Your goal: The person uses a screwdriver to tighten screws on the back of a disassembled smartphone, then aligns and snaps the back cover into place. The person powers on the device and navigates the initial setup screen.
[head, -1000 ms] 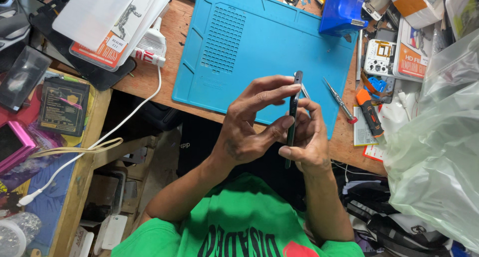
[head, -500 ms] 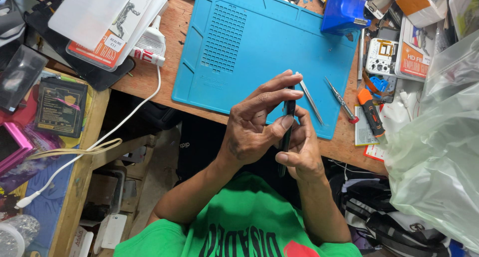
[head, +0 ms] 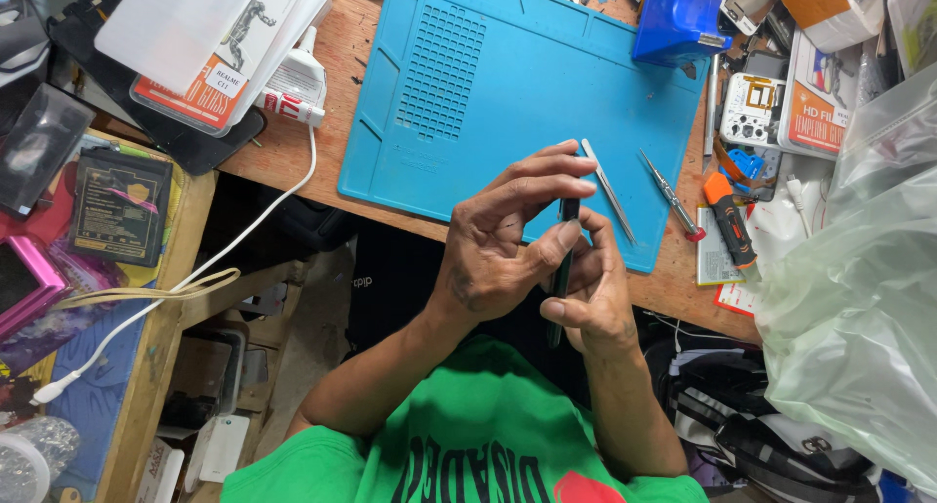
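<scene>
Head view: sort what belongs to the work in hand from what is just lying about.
In hand:
- thin dark phone, held edge-on
- left hand
- right hand

Lying about:
- tweezers on the blue mat
- small screwdriver
- orange-handled tool
- white cable
- glue tube
- clear plastic bag

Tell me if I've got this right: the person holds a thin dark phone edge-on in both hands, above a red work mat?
Not quite. The work mat is blue, not red, as the head view shows. The rest stands: the left hand and right hand hold the thin dark phone edge-on.
</scene>
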